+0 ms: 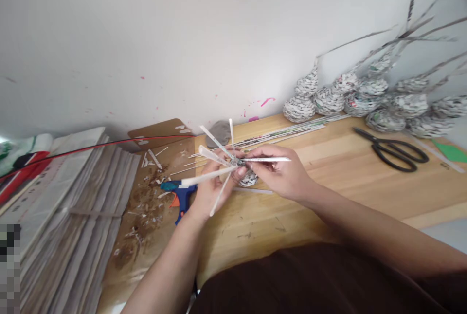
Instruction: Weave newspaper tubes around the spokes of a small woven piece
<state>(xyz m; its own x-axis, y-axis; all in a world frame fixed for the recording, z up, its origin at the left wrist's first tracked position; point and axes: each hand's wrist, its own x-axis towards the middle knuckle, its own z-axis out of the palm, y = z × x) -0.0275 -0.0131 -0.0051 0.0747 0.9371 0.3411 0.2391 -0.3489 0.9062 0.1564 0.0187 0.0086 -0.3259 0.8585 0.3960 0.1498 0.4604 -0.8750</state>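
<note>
Over the table's middle, I hold a small woven newspaper piece, partly covered by my fingers. Several rolled paper tubes fan out from its top, among them a pale one pointing left. My left hand is closed around the piece from the left, its thumb near the point where the tubes meet. On the other side, my right hand pinches near the base of a paper tube that points right. Fingertips of both hands meet close together at the hub.
Black scissors lie at right, before several woven newspaper gourds along the wall. Long paper tubes lie behind my hands. A blue glue gun rests at left near paper scraps and a newspaper stack. A red cord crosses there.
</note>
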